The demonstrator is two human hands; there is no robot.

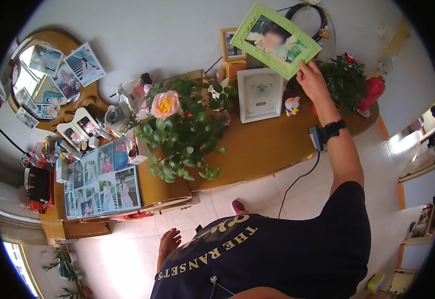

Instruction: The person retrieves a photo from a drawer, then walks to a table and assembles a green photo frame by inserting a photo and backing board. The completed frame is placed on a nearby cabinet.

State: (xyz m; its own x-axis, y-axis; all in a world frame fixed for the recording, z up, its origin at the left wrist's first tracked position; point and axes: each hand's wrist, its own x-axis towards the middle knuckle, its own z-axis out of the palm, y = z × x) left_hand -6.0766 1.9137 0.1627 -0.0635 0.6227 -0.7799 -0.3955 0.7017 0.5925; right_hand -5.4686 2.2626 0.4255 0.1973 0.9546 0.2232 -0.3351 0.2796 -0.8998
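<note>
My right hand grips a light green picture frame by its lower right corner. The frame is tilted and raised above the back of the wooden dresser; it holds a photo. Below it on the dresser top stand a white picture frame with a butterfly-like figure and a small colourful figurine. A small wooden frame is partly covered by the green one. Low by my side, away from the dresser, my left hand hangs with its fingers loosely apart and nothing in them.
A leafy plant with a pink rose spreads over the dresser's middle. Another plant and a red figure stand at the right end. Leftward are a mirror with photos and a photo-covered top. A cable hangs from my right wrist device.
</note>
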